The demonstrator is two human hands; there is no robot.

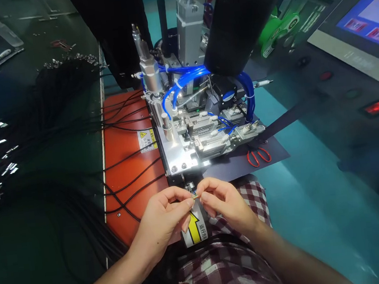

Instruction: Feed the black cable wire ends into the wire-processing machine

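Observation:
Both hands meet in front of the machine's near edge, fingertips almost touching. Thumb and index finger of my left hand (pixel 166 212) pinch one side of a small gold-coloured piece (pixel 195 197); my right hand (pixel 225 201) is closed on its other side. The piece is too small to name, and fingers cover most of it. Just beyond the fingertips sits a little dark and metal fixture (pixel 190 187) at the front of the machine (pixel 177 154). Below the hands shows a white label with a yellow arrow (pixel 194 228).
Black cables (pixel 133 184) cross an orange-red panel (pixel 125 144) on the left, coming from piled cables with shiny ends (pixel 75 81). Blue air tubes (pixel 185 75) arch over the machine. Red-handled scissors (pixel 259 157) lie to its right. A screen (pixel 366 19) stands far right.

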